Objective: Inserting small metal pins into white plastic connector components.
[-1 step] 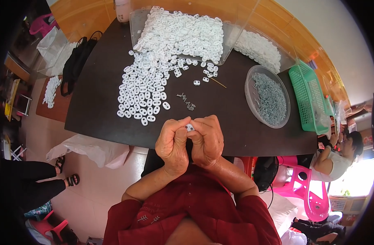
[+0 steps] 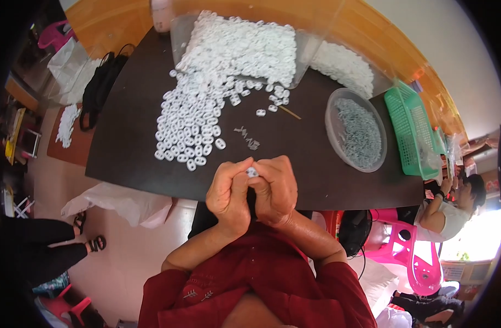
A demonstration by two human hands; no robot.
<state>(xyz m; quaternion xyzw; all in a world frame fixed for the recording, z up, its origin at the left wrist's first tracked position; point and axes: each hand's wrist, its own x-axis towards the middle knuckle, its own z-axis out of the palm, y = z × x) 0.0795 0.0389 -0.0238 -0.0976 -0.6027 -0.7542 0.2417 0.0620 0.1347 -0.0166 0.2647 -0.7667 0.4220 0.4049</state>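
My left hand [image 2: 228, 191] and my right hand [image 2: 275, 186] meet at the table's front edge. Between them, thumbs and fingertips pinch one small white oval plastic piece with two holes [image 2: 252, 172]. Most of that piece is covered by my fingers. A little beyond my hands lies a small cluster of grey screws [image 2: 250, 142]. To the left spread many loose white two-hole pieces [image 2: 190, 126], running back to a large heap [image 2: 245, 49] in a tipped clear bin.
At the right stands a round clear tub [image 2: 330, 123] full of grey screws, beside a green plastic basket [image 2: 406, 126]. A thin stick [image 2: 290, 112] lies on the dark table [image 2: 130, 126]. Another clear bin with white pieces [image 2: 343, 65] is behind. Another person [image 2: 447, 208] sits far right.
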